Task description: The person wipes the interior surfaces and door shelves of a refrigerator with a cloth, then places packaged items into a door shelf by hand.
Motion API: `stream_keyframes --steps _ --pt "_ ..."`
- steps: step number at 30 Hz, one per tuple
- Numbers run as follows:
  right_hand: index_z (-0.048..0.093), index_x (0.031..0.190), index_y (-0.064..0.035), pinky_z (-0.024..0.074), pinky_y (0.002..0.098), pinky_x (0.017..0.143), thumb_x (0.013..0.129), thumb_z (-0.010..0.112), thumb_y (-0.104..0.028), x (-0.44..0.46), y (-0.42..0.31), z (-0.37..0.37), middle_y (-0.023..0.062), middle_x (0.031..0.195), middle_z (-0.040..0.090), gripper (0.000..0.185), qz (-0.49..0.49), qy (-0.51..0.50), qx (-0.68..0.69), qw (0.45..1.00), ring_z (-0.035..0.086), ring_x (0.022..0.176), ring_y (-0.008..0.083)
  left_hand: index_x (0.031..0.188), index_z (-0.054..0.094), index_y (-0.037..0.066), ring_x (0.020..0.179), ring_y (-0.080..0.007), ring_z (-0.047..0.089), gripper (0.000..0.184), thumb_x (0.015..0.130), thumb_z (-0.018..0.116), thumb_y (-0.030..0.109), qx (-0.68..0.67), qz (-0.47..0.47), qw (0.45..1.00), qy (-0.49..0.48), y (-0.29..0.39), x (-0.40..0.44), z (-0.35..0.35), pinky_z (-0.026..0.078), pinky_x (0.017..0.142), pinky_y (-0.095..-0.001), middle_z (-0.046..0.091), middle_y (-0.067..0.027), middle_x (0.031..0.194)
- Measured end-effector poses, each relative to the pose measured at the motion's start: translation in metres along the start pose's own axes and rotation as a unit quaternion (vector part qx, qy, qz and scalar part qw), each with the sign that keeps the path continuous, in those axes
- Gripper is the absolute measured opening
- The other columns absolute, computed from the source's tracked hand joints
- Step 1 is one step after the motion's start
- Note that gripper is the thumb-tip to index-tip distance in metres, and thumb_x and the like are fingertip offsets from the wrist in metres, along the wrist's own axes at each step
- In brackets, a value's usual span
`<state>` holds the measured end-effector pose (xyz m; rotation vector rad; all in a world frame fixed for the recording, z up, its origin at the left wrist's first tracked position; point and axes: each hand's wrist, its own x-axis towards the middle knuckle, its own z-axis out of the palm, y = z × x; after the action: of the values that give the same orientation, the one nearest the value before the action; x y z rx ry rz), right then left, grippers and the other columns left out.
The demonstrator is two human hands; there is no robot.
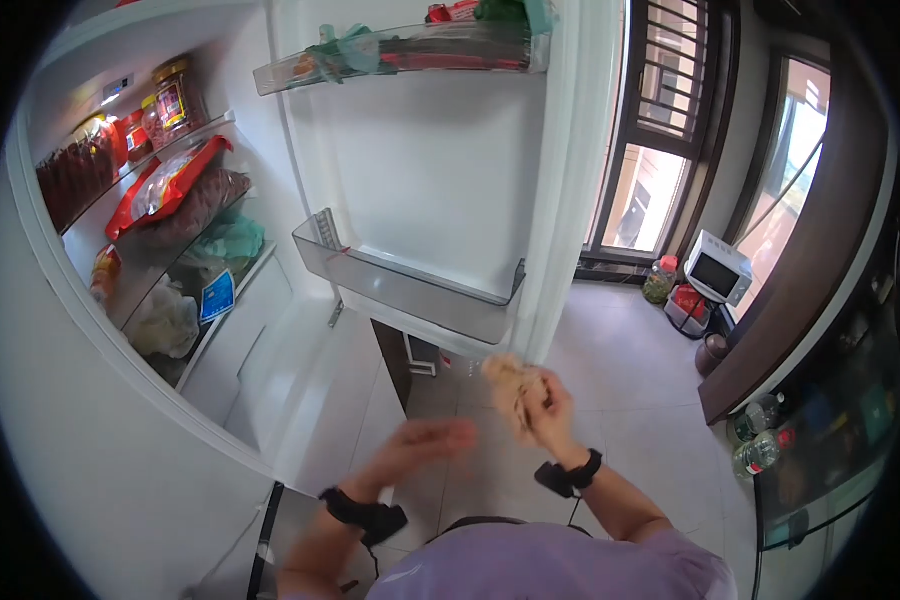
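My right hand (550,408) is closed round a crumpled beige cloth (511,382), which hangs from the fingers in front of the fridge door's edge. My left hand (425,447) is blurred by motion, its fingers stretched out and nothing visible in it; a small gap separates it from the cloth. Both wrists carry black straps. Ahead, the fridge door (420,160) stands wide open. Its lower door shelf (410,285) is a clear bin with no items visible in it, and its upper door shelf (410,55) carries bags and packets.
Inside the fridge at left are jars (173,100), a red packet (170,185), plastic bags (165,320) and a blue card (217,296). A white microwave-like appliance (718,268) and a lidded jar (660,280) stand by the window. Bottles (757,455) stand on the right.
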<state>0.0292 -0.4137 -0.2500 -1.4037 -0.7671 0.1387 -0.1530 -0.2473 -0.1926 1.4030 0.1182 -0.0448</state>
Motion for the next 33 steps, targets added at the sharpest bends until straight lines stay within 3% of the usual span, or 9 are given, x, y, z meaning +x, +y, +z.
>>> stream_keyframes --steps 9,15,17,20,22,25,26,29,33 --pt "0.051 0.116 -0.0009 0.0431 0.023 0.078 0.083 0.05 0.002 0.064 -0.006 -0.026 0.0051 0.103 0.054 0.034 -0.127 -0.028 -0.039 0.991 0.052 0.089 0.011 0.126 0.046 0.001 0.107 -0.0153 0.053 0.042 0.086 0.056 0.003 0.27 0.18 0.928 0.186 0.146 0.002 0.023 0.044 0.086 -0.0276 0.054 -0.0062 0.12" --pt "0.053 0.115 -0.0019 0.043 0.0246 0.081 0.081 0.051 0.003 0.075 0.005 -0.029 0.0066 0.103 0.055 0.034 -0.183 -0.011 -0.088 0.979 0.052 0.092 0.013 0.127 0.046 0.002 0.109 -0.0167 0.051 0.045 0.084 0.06 0.007 0.458 0.388 0.746 0.288 0.247 0.017 0.043 0.042 0.089 -0.0282 0.051 -0.0081 0.123" --pt "0.053 0.114 -0.0019 0.0432 0.0241 0.08 0.081 0.051 0.003 0.077 0.014 -0.031 0.006 0.102 0.055 0.034 -0.172 -0.011 -0.081 0.982 0.053 0.092 0.0123 0.126 0.047 0.003 0.111 -0.0163 0.049 0.048 0.083 0.063 0.013 0.493 0.498 0.639 0.316 0.29 0.032 0.041 0.04 0.092 -0.0296 0.05 -0.0096 0.125" --pt "0.054 0.114 -0.0016 0.0437 0.0196 0.07 0.08 0.052 0.004 0.069 0.023 -0.031 0.003 0.095 0.057 0.034 -0.128 -0.005 -0.047 0.991 0.054 0.082 0.0084 0.125 0.049 0.004 0.105 -0.0173 0.053 0.051 0.081 0.067 0.023 0.494 0.483 0.643 0.33 0.342 0.056 0.049 0.041 0.09 -0.031 0.05 -0.0122 0.125" --pt "0.053 0.114 -0.001 0.043 0.0171 0.063 0.081 0.051 0.004 0.059 0.038 -0.033 0.0021 0.091 0.057 0.033 -0.091 -0.01 -0.035 0.995 0.054 0.076 0.0054 0.121 0.053 0.004 0.1 -0.0169 0.055 0.049 0.08 0.068 0.026 0.545 0.509 0.577 0.332 0.364 0.078 0.047 0.043 0.087 -0.0301 0.054 -0.0122 0.119" --pt "0.054 0.112 -0.0004 0.0427 0.0171 0.06 0.082 0.052 0.003 0.036 0.036 -0.034 0.0013 0.087 0.058 0.031 -0.018 -0.013 -0.009 1.0 0.053 0.072 0.0043 0.099 0.062 -0.002 0.071 -0.0128 0.057 0.039 0.076 0.068 0.029 0.558 0.482 0.643 0.207 0.382 0.104 0.041 0.046 0.068 -0.0269 0.063 -0.0068 0.077" --pt "0.056 0.11 0.0 0.0431 0.018 0.059 0.081 0.054 0.002 0.031 0.038 -0.034 0.0005 0.083 0.058 0.029 -0.042 -0.005 -0.046 0.998 0.053 0.069 0.0044 0.089 0.064 -0.003 0.073 -0.013 0.057 0.033 0.077 0.068 0.028 0.527 0.469 0.68 0.199 0.382 0.106 0.042 0.046 0.067 -0.0265 0.064 -0.007 0.079" --pt "0.057 0.107 0.0003 0.0434 0.0186 0.058 0.081 0.056 0.0 0.012 0.038 -0.029 0.0003 0.081 0.059 0.027 -0.007 0.044 0.072 0.996 0.053 0.066 0.0048 0.09 0.065 0.0 0.072 -0.0122 0.057 0.029 0.078 0.068 0.027 0.459 0.451 0.743 0.184 0.39 0.117 0.037 0.046 0.067 -0.0266 0.064 -0.0053 0.078" --pt "0.058 0.107 0.0004 0.0449 0.0194 0.061 0.081 0.058 -0.002 -0.002 0.037 -0.033 0.0011 0.084 0.061 0.027 0.091 0.09 0.054 0.99 0.055 0.07 0.0061 0.104 0.06 0.002 0.09 -0.015 0.058 0.035 0.081 0.067 0.029 0.261 0.517 0.78 0.236 0.412 0.127 0.018 0.045 0.077 -0.0294 0.063 -0.0046 0.096"
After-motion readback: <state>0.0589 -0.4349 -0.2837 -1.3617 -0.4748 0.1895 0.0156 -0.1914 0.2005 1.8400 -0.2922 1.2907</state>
